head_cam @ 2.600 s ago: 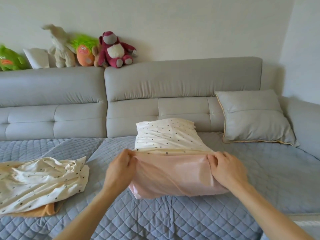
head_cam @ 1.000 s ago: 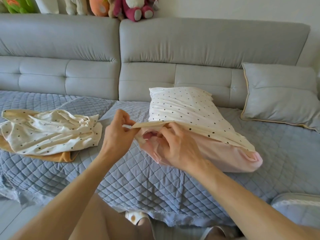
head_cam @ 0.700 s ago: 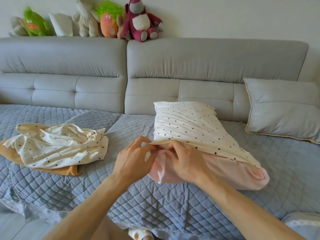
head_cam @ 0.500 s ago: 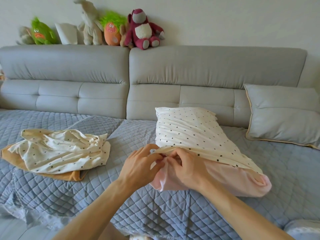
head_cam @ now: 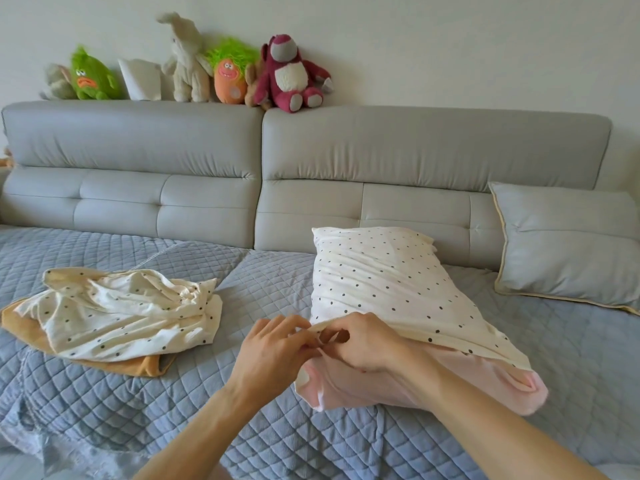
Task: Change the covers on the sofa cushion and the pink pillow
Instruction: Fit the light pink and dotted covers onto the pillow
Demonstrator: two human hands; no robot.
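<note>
1. Pink pillow (head_cam: 398, 389) lies on the quilted sofa cover (head_cam: 173, 427), mid-right, its far part inside the polka-dot cover (head_cam: 384, 275); the near pink end still sticks out.
2. Left hand (head_cam: 273, 351) and right hand (head_cam: 363, 341) both pinch the cover's open hem at the near-left corner.
3. Risk: hem slips from the pinch or bunches there, since the right corner hangs loose and uneven.
4. Nearby: crumpled dotted cover (head_cam: 128, 310) left, grey cushion (head_cam: 568, 244) right, plush toys (head_cam: 287, 74) on the backrest; nothing blocks the hands.

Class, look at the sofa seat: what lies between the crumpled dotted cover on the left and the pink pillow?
In the head view, only bare quilted blue throw separates the crumpled cover from the pink pillow.
</note>
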